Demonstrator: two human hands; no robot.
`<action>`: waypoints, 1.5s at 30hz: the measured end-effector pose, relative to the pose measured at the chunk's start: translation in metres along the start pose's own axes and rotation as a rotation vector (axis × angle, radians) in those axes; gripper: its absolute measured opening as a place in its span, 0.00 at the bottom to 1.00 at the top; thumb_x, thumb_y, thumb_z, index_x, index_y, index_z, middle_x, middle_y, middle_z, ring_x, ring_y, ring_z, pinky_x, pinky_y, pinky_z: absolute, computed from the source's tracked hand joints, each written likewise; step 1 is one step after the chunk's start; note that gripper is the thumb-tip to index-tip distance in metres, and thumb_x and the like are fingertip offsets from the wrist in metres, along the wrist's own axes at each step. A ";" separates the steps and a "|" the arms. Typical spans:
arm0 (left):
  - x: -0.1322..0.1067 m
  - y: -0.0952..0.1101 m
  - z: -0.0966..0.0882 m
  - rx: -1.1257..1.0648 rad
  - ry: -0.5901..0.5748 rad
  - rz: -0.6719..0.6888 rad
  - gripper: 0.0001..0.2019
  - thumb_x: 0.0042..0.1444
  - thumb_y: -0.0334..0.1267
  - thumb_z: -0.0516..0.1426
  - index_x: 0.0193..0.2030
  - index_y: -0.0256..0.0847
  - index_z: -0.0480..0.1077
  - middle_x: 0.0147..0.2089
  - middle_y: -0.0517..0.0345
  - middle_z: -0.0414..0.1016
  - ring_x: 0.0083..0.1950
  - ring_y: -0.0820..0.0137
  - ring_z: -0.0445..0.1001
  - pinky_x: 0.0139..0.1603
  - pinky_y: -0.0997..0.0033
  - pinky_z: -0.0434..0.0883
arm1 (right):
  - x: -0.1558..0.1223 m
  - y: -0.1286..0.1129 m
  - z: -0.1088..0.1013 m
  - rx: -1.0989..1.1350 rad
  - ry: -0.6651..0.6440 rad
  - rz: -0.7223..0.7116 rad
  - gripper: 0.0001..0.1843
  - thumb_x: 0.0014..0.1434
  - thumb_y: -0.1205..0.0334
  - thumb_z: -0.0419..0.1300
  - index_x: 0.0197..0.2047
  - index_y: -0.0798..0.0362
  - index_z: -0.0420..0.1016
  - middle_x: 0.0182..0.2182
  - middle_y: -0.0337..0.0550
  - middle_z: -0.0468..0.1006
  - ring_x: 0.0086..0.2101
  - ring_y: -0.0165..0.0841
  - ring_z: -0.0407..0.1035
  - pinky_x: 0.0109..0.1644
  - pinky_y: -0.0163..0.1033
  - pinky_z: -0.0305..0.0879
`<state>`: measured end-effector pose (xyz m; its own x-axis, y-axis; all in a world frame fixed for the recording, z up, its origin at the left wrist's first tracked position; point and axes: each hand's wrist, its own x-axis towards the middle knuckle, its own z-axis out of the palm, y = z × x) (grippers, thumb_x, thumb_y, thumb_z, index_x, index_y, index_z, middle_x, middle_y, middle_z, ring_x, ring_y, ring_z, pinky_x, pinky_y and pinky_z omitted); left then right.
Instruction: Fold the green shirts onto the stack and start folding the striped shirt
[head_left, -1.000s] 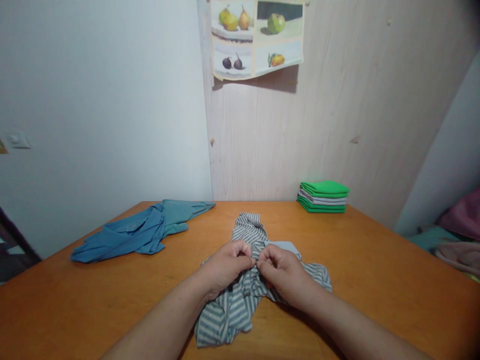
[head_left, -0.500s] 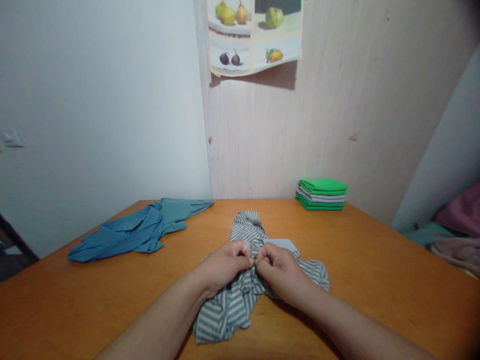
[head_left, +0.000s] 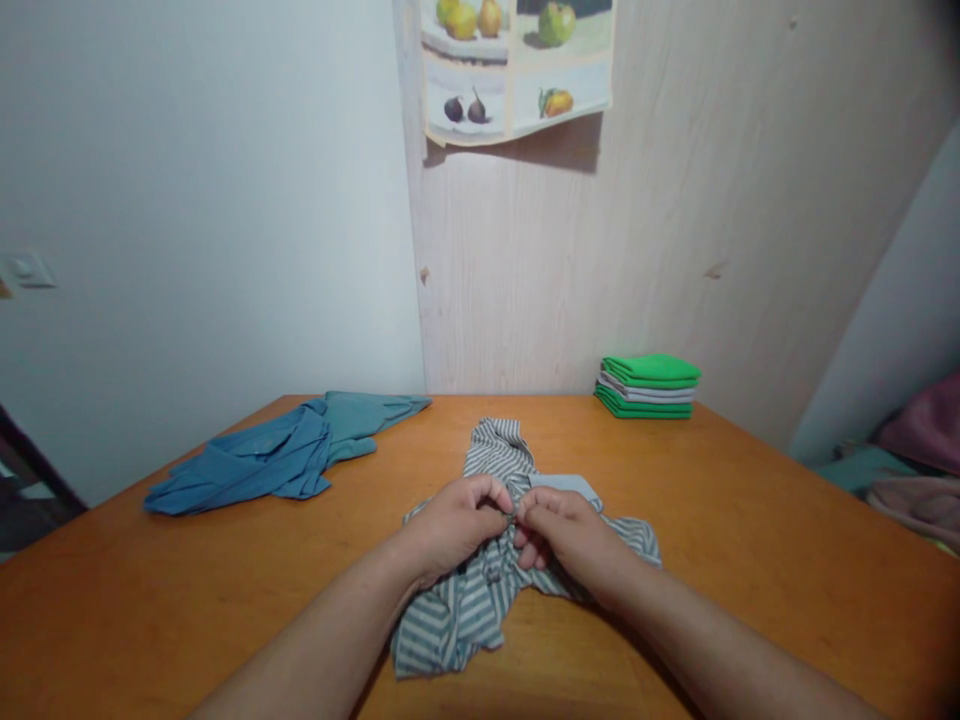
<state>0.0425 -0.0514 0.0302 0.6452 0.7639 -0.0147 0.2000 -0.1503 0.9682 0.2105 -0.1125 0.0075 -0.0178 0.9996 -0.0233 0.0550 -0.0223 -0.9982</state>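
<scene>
A crumpled grey-and-white striped shirt lies on the orange wooden table in front of me. My left hand and my right hand rest on top of it, side by side. Both pinch the striped fabric near the shirt's front opening, thumbs and forefingers nearly touching each other. A plain grey collar part shows just beyond my right hand. What the fingertips press on is too small to make out.
A crumpled blue shirt lies at the table's far left. A stack of folded green and grey clothes sits at the far right by the wall. A fruit poster hangs above. More cloth lies off the table's right.
Both hands stay pinched on the striped shirt at the same spot. My right hand's fingers have shifted slightly on the fabric. The camera view has wobbled a little.
</scene>
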 end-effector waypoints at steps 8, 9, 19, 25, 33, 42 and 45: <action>-0.001 -0.001 0.005 0.097 0.018 0.143 0.09 0.46 0.29 0.58 0.35 0.41 0.66 0.26 0.68 0.61 0.29 0.75 0.58 0.28 0.75 0.53 | -0.002 -0.006 0.005 -0.024 0.049 -0.001 0.15 0.51 0.51 0.63 0.26 0.52 0.67 0.21 0.35 0.73 0.19 0.26 0.67 0.23 0.31 0.57; -0.001 -0.002 0.006 0.092 0.019 0.151 0.09 0.47 0.29 0.59 0.35 0.41 0.65 0.26 0.68 0.61 0.29 0.75 0.58 0.29 0.75 0.53 | -0.002 -0.005 0.005 -0.021 0.066 -0.003 0.13 0.50 0.52 0.62 0.25 0.52 0.67 0.20 0.34 0.73 0.19 0.26 0.67 0.23 0.31 0.56; 0.001 -0.004 0.007 -0.018 -0.020 0.180 0.12 0.50 0.33 0.63 0.37 0.42 0.62 0.30 0.67 0.61 0.33 0.74 0.60 0.33 0.75 0.58 | -0.002 -0.005 0.000 0.086 0.085 0.042 0.07 0.50 0.58 0.59 0.27 0.53 0.69 0.20 0.37 0.75 0.18 0.24 0.63 0.22 0.31 0.50; -0.004 0.005 0.011 0.213 0.038 0.250 0.07 0.52 0.30 0.60 0.35 0.41 0.65 0.30 0.66 0.63 0.34 0.73 0.60 0.34 0.74 0.57 | -0.001 -0.006 0.000 0.051 0.073 0.045 0.11 0.52 0.55 0.61 0.25 0.53 0.68 0.19 0.34 0.72 0.16 0.22 0.55 0.20 0.32 0.42; -0.003 0.002 0.005 0.041 -0.029 0.207 0.12 0.52 0.37 0.63 0.38 0.41 0.63 0.29 0.68 0.60 0.31 0.74 0.59 0.32 0.75 0.57 | -0.001 -0.007 -0.006 0.199 0.107 0.022 0.11 0.51 0.59 0.62 0.24 0.51 0.64 0.16 0.29 0.62 0.16 0.22 0.47 0.20 0.34 0.37; -0.001 0.012 -0.020 -0.183 0.084 0.117 0.12 0.57 0.47 0.60 0.37 0.40 0.65 0.30 0.63 0.69 0.29 0.74 0.65 0.32 0.74 0.61 | -0.006 -0.015 -0.025 0.248 0.085 -0.121 0.14 0.56 0.57 0.60 0.22 0.52 0.65 0.15 0.32 0.64 0.16 0.23 0.51 0.21 0.34 0.42; 0.007 0.003 -0.029 -0.081 0.253 0.152 0.15 0.60 0.51 0.57 0.35 0.40 0.66 0.30 0.61 0.70 0.31 0.72 0.66 0.34 0.73 0.62 | -0.009 -0.020 -0.031 0.137 0.038 -0.123 0.25 0.63 0.46 0.53 0.19 0.52 0.67 0.12 0.34 0.61 0.16 0.25 0.52 0.21 0.35 0.45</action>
<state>0.0258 -0.0283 0.0399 0.4574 0.8699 0.1848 0.0488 -0.2320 0.9715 0.2404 -0.1204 0.0293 0.0216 0.9949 0.0987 -0.0820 0.1001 -0.9916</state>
